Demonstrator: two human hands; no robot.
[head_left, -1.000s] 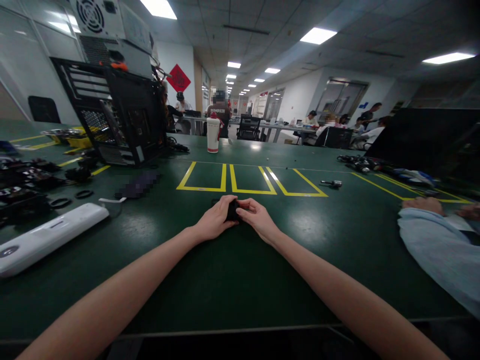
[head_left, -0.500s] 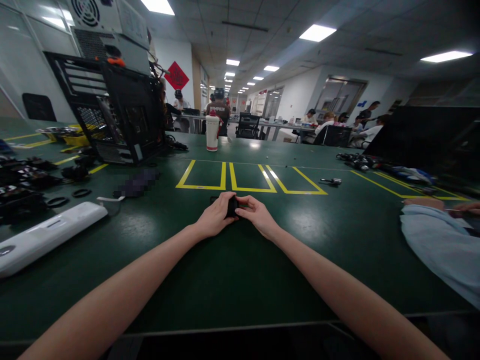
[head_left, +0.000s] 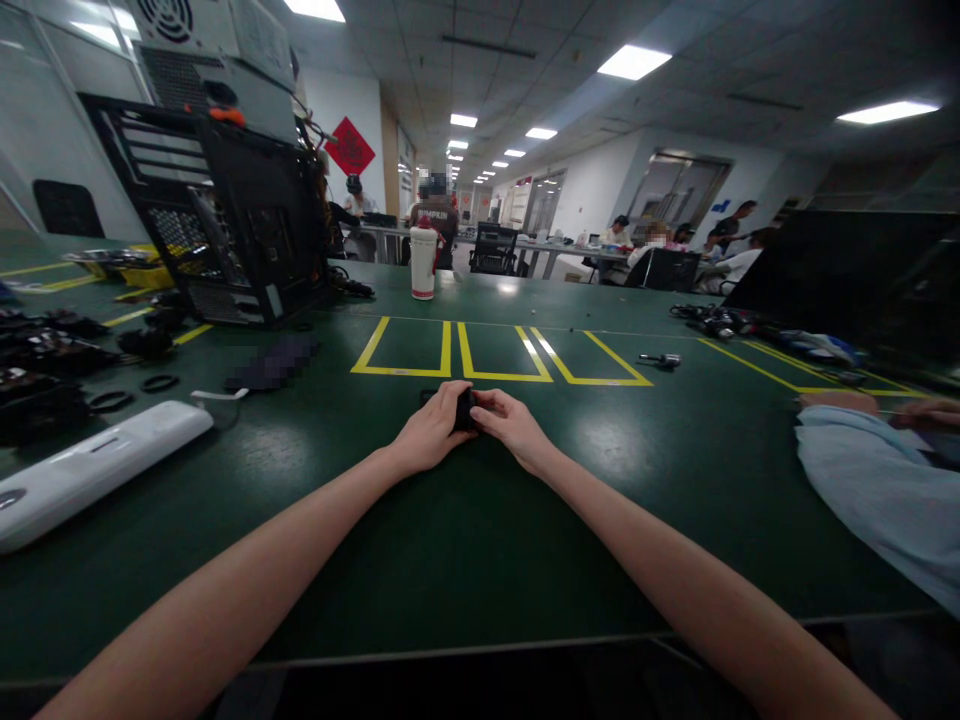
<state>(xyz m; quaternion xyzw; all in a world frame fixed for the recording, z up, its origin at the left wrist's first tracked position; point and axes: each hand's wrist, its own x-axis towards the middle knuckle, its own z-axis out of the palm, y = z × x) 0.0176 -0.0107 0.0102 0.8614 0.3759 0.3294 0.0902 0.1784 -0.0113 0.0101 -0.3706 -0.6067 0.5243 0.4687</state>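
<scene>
A small black object (head_left: 464,411) sits low over the green table (head_left: 465,560), between my two hands. Its kind is too dark and too covered to make out. My left hand (head_left: 431,430) is wrapped over its left side, fingers on top and thumb beneath. From the right, my right hand (head_left: 511,425) pinches it with thumb and fingertips. A dark edge also shows just beyond the left fingers. Past the hands lie yellow tape outlines (head_left: 505,379) on the tabletop.
At left are a white elongated device (head_left: 105,465), black rings (head_left: 111,402), dark parts and an open computer case (head_left: 259,220). A white cup (head_left: 423,265) stands farther back. A metal tool (head_left: 660,360) lies right; a co-worker's sleeve (head_left: 870,480) rests at the right edge.
Both hands keep their hold on the black object, with only slight finger movement. The view has shifted slightly. The co-worker's hands at right have moved a little.
</scene>
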